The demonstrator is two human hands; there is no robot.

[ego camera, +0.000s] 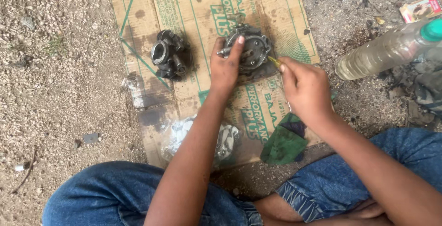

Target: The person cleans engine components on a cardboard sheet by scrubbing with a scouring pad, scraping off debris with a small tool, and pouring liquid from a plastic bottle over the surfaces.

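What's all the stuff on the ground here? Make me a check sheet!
Surface: stained cardboard sheet on gravel.
Job's things: round metal engine part; second engine part apart, to its left.
Clutter: green rag, clear plastic bag, plastic bottle with pale liquid.
Hands: left hand rests on the round part; right hand pinches a thin yellow-green tool at its edge.
Cables: nothing seen.
Surroundings: gravel, small carton.

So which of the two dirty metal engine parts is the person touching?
The right one, the round metal part: the left hand rests on it and the right hand pokes it with a thin tool. The dark part farther left lies untouched on the cardboard.
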